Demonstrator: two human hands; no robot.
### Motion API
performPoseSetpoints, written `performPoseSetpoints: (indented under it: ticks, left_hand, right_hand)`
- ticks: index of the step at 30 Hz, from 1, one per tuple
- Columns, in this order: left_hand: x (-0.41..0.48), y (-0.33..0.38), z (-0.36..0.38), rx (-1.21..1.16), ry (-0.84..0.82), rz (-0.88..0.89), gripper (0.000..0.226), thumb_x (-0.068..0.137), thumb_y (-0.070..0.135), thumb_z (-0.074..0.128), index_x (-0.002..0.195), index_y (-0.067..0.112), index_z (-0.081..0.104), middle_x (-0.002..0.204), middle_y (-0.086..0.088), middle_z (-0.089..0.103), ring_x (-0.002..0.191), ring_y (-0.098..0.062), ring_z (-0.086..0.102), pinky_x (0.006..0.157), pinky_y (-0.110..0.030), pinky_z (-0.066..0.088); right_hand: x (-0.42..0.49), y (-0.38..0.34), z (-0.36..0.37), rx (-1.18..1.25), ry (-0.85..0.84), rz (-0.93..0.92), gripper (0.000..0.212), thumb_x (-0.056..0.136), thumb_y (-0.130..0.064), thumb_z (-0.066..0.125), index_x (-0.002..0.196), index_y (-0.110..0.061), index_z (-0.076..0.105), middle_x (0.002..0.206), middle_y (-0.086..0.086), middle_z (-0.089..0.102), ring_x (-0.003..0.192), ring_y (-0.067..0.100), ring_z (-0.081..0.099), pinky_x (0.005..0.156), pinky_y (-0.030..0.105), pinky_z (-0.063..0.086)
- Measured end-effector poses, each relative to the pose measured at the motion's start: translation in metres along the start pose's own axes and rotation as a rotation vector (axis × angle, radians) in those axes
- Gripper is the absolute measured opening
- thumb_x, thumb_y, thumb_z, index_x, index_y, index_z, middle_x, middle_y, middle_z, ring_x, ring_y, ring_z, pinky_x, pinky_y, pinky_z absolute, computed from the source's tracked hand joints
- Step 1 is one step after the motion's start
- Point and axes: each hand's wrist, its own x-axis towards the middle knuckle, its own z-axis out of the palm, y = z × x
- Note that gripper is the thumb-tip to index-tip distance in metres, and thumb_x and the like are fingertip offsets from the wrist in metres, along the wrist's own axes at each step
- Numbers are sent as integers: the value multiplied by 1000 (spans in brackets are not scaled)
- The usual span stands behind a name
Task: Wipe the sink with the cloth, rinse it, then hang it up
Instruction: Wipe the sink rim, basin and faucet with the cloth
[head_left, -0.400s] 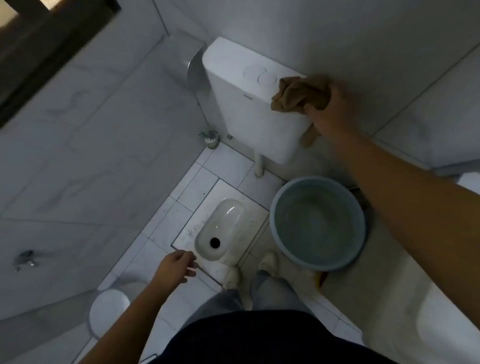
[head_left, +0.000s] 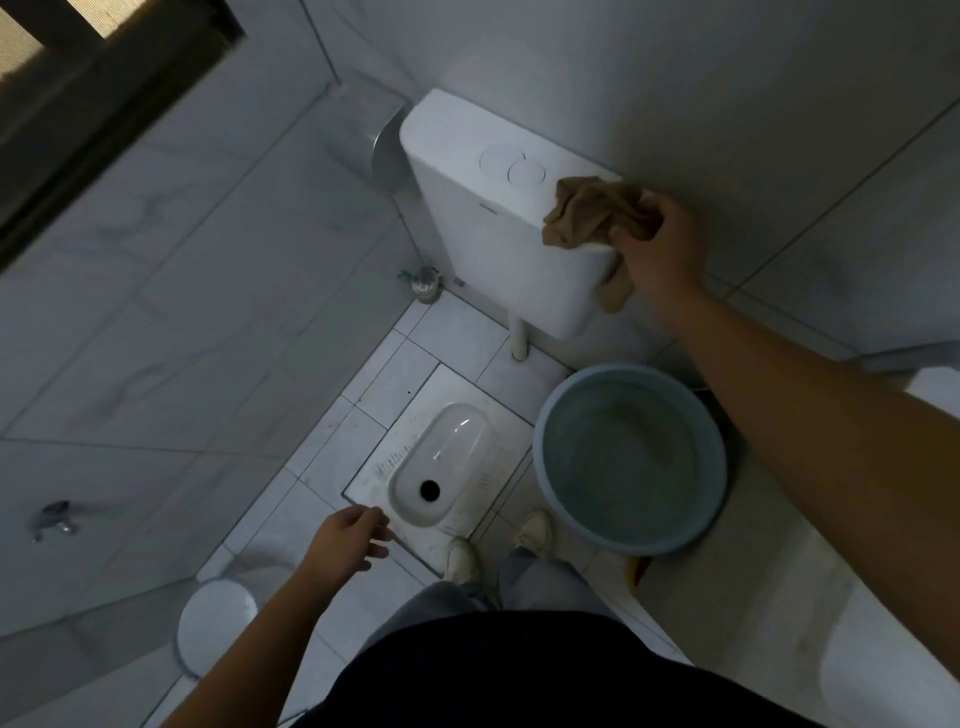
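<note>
Head view: fingers of the right hand (head_left: 660, 244) curl round one brown cloth (head_left: 592, 215), bunched on the corner of one white cistern (head_left: 488, 244). The left hand (head_left: 345, 540) hangs loose, holding nothing. Below sit one blue basin (head_left: 550, 452), one squat pan (head_left: 447, 452) and two shoes (head_left: 460, 558). One white fixture (head_left: 893, 670) is cut off at the right edge.

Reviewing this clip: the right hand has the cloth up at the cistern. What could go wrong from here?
1. The cloth is bunched in the right hand at the corner of the cistern, with a tail hanging down the side. If released there, it could slide off toward the basin or the floor.
2. If it is left bunched rather than spread, it may dry poorly.
3. The flush buttons lie close by, so a stray press seems possible.
</note>
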Motion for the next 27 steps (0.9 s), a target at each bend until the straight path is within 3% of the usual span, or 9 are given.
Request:
performPoseSetpoints:
  ticks: [3,5,8,12,16,20,27]
  left_hand:
    - [1,5,-1,-18,7,7,28,103,21,49,102,1,68,98,-18,75,78,-27,69,67,-33,50]
    - [1,7,-3,-15,3,14,28,103,21,50,103,1,68,98,-18,75,78,-26,69,67,-33,50]
    - [3,6,-9,-26,1,10,28,102,23,51,104,1,69,98,-17,76,78,-26,70,69,-35,52]
    - [3,-6,-14,4,-1,4,29,102,21,50,104,-1,68,99,-20,75,76,-27,68,67,-33,50]
    - [1,-30,-24,101,-14,19,28,103,20,49,101,-1,69,100,-21,74,75,-27,67,64,-31,49]
    - [7,-53,-42,185,-46,53,28,103,22,49,100,2,69,95,-18,75,75,-27,68,62,-31,50]
    - [34,-90,-76,341,-159,129,28,103,18,50,96,-2,68,86,-16,72,70,-28,64,59,-28,46]
  right_hand:
    - [-18,-1,-8,51,-85,8,33,84,-21,75,113,-8,64,105,2,65,92,13,62,76,23,53]
    - [-39,0,-11,90,-148,37,29,86,-21,74,111,-12,63,101,-2,63,84,7,58,66,14,46]
    - [-84,6,-6,139,-162,121,26,85,-22,75,106,-20,61,96,-7,61,82,3,57,68,16,47]
    - [-169,34,10,223,-201,263,17,87,-20,73,101,-19,62,91,-8,63,80,4,60,60,10,48]
    - [-260,61,32,274,-281,460,14,90,-16,69,103,-15,63,91,-4,64,79,9,62,62,14,46]
    - [-315,71,41,259,-226,458,15,88,-18,72,100,-18,62,88,-8,63,79,6,60,64,14,47]
    - [-394,69,42,209,41,451,18,86,-19,74,100,-13,65,87,-7,64,77,2,60,62,10,45]
